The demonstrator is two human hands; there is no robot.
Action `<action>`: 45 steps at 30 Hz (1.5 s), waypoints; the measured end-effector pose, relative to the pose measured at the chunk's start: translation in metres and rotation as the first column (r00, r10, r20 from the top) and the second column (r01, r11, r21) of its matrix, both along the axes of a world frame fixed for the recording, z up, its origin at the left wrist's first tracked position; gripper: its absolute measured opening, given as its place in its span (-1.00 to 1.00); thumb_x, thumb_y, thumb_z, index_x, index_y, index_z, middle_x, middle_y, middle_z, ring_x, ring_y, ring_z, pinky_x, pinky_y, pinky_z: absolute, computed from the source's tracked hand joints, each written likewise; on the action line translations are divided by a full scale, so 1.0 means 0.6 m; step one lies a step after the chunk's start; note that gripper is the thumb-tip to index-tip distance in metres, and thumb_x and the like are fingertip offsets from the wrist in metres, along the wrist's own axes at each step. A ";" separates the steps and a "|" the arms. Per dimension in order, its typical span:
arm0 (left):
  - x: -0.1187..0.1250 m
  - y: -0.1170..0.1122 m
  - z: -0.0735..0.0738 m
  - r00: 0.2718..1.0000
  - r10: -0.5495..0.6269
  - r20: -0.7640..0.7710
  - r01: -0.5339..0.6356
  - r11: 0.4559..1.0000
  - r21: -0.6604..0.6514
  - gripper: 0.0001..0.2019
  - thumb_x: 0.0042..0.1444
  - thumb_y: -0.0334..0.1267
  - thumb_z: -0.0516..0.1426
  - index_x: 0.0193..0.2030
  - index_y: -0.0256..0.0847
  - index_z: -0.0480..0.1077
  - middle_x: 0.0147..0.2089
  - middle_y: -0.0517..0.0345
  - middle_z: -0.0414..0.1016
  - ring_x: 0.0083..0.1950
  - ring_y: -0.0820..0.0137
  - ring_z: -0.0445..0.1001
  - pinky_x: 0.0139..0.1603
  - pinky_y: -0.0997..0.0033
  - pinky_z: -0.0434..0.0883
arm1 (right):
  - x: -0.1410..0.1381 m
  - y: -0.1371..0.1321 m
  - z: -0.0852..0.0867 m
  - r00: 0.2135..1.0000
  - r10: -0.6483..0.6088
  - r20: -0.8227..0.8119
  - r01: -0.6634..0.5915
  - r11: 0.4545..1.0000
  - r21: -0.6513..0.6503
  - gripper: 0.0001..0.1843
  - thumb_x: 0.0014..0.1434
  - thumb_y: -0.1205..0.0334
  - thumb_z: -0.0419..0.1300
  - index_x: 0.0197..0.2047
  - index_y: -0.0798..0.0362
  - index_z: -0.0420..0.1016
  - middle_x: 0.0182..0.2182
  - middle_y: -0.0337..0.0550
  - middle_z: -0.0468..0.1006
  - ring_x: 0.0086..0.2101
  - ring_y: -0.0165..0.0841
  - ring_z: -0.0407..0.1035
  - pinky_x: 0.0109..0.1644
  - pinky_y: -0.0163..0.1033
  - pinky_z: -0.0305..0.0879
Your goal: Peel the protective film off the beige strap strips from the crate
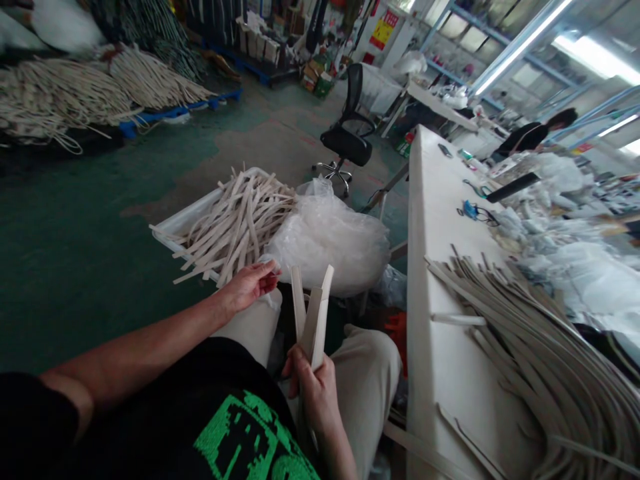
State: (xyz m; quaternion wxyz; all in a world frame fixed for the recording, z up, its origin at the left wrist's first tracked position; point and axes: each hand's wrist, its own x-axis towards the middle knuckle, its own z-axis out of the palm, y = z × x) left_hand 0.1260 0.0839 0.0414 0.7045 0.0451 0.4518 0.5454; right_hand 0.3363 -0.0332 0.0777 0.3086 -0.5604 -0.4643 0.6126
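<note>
My right hand (316, 383) is closed around a few flat beige strips (311, 323) in front of my lap, their upper ends fanned apart. To the left, above my knee, my left hand (254, 285) has its fingers curled together; whatever is between them, if anything, is too small to make out. Just beyond that hand lies a heap of cut beige strips (243, 223) in a white bin (183, 220). A large clear plastic bag (335, 240) bulges beside the bin, close behind the held strips.
On my right runs a long white table (423, 200) with a bundle of long beige strips (540, 353) and plastic bags. A black office chair (350, 133) stands ahead. Piles of strips (65, 93) lie at the far left. Another person (530, 137) sits beyond the table.
</note>
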 end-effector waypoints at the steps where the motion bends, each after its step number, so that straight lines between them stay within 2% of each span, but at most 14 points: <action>1: -0.001 0.002 0.002 1.000 -0.013 0.000 0.013 1.000 0.008 -0.81 0.10 -0.29 0.40 -0.41 -0.30 0.51 -0.37 0.10 0.61 -0.46 0.48 0.54 -0.41 0.52 0.53 | 0.000 -0.003 0.000 0.999 0.014 0.036 -0.014 1.000 0.011 -0.48 0.23 -0.21 0.19 -0.40 0.14 0.46 -0.62 -0.20 0.42 -0.68 -0.48 0.19 -0.59 -0.36 0.08; 4: -0.002 0.003 0.004 0.998 -0.061 0.005 0.061 0.998 0.027 -0.79 0.09 -0.28 0.41 -0.41 -0.32 0.52 -0.37 0.08 0.61 -0.46 0.48 0.53 -0.41 0.53 0.52 | 0.000 -0.008 -0.008 0.988 0.048 0.146 -0.055 0.997 0.045 -0.51 0.27 -0.15 0.15 -0.46 0.11 0.41 -0.66 -0.23 0.36 -0.66 -0.45 0.21 -0.56 -0.34 0.12; 7: -0.003 0.004 0.005 0.996 -0.084 0.011 0.083 0.996 0.023 -0.79 0.11 -0.28 0.40 -0.42 -0.33 0.52 -0.38 0.07 0.60 -0.47 0.48 0.53 -0.41 0.52 0.53 | 0.001 -0.009 -0.020 0.974 0.067 0.214 -0.086 0.993 0.081 -0.54 0.28 -0.13 0.14 -0.43 0.09 0.40 -0.59 -0.17 0.44 -0.63 -0.42 0.26 -0.55 -0.33 0.15; 15: -0.006 0.009 0.000 0.997 -0.065 0.036 0.067 0.996 -0.059 -0.76 0.18 -0.32 0.34 -0.48 -0.32 0.49 -0.48 0.10 0.55 -0.50 0.47 0.51 -0.44 0.51 0.53 | 0.005 -0.010 -0.032 0.956 0.104 0.273 -0.138 0.985 0.108 -0.54 0.32 -0.12 0.11 -0.44 0.07 0.38 -0.58 -0.19 0.43 -0.60 -0.41 0.28 -0.52 -0.33 0.17; 24: -0.010 0.008 -0.004 0.996 -0.043 0.073 0.047 0.998 -0.052 -0.80 0.13 -0.33 0.38 -0.45 -0.31 0.51 -0.46 0.09 0.57 -0.49 0.43 0.54 -0.44 0.47 0.54 | 0.004 -0.008 -0.039 0.955 0.122 0.270 -0.150 0.985 0.083 -0.55 0.32 -0.13 0.10 -0.42 0.07 0.38 -0.57 -0.18 0.45 -0.60 -0.40 0.29 -0.51 -0.33 0.18; 31: -0.012 0.004 0.000 0.997 -0.060 0.039 0.061 0.997 -0.049 -0.79 0.24 -0.33 0.29 -0.43 -0.34 0.52 -0.44 0.07 0.58 -0.49 0.47 0.53 -0.43 0.49 0.55 | 0.006 -0.008 -0.044 0.966 0.102 0.239 -0.127 0.988 0.092 -0.53 0.32 -0.13 0.11 -0.41 0.09 0.41 -0.55 -0.16 0.47 -0.59 -0.40 0.30 -0.52 -0.34 0.19; 40: -0.012 0.005 -0.006 0.994 -0.092 0.055 0.094 0.995 -0.026 -0.78 0.12 -0.30 0.39 -0.45 -0.32 0.51 -0.44 0.08 0.58 -0.49 0.48 0.52 -0.41 0.51 0.54 | 0.004 -0.008 -0.033 0.968 0.086 0.234 -0.109 0.990 0.090 -0.53 0.32 -0.12 0.13 -0.43 0.09 0.41 -0.58 -0.17 0.45 -0.61 -0.40 0.28 -0.54 -0.33 0.18; 45: -0.011 0.006 -0.008 0.995 -0.085 0.059 0.088 0.995 -0.056 -0.77 0.10 -0.29 0.40 -0.47 -0.31 0.50 -0.46 0.08 0.57 -0.49 0.45 0.52 -0.42 0.48 0.53 | 0.004 -0.008 -0.040 0.966 0.111 0.234 -0.133 0.988 0.082 -0.55 0.33 -0.09 0.11 -0.43 0.09 0.40 -0.57 -0.17 0.45 -0.60 -0.40 0.29 -0.53 -0.33 0.18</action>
